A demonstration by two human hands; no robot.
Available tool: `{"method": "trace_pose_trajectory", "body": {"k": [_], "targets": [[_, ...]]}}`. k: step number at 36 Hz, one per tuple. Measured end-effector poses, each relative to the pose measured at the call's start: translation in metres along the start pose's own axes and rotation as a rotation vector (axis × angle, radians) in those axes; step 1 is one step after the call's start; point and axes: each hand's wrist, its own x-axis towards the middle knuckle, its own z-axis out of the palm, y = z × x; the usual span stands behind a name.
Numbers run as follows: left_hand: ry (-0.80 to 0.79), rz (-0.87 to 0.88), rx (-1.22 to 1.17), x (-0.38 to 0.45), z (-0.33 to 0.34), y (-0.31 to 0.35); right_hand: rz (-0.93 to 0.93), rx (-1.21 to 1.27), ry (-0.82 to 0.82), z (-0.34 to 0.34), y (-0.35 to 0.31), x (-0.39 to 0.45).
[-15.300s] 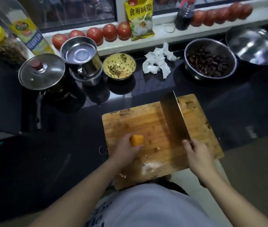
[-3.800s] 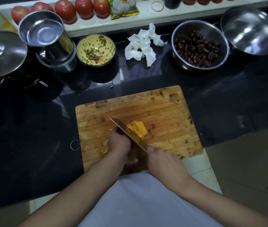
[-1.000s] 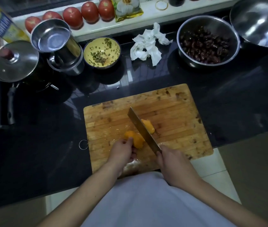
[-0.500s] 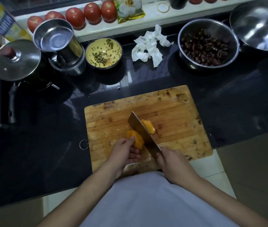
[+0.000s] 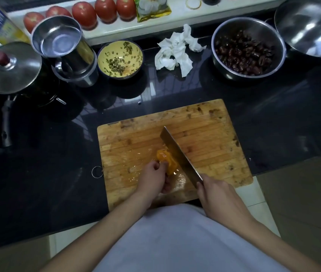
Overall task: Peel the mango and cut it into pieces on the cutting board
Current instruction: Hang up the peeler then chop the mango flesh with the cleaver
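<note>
Now left hand grips mango on cutting board; right hand grips cleaver, blade shifted right of the fruit (previously between pieces).

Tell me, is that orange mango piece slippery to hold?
Probably, yes. The mango is peeled and glistening, and wet juice shines on the board beside it, so it could slide under the left hand. It also looks soft, so hard squeezing might squash it. The knife in the right hand sits right against it, so a slip matters.
</note>
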Motion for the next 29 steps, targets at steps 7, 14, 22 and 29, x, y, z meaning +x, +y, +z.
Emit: {"method": "trace_pose_trajectory", "body": {"k": [7,14,22,29], "targets": [[0.025,0.072,0.092,0.008,0.009,0.001,-0.060,-0.131,-0.036,0.001,-0.013,-0.004],[0.092,0.124,0.144,0.020,0.006,-0.008,-0.064,-0.256,-0.063,-0.002,-0.015,-0.005],[0.146,0.180,0.244,0.013,0.009,0.002,-0.064,-0.262,-0.086,-0.003,-0.014,-0.003],[0.130,0.162,0.266,0.027,0.010,-0.005,-0.027,-0.223,-0.095,0.017,-0.015,0.020]]}}
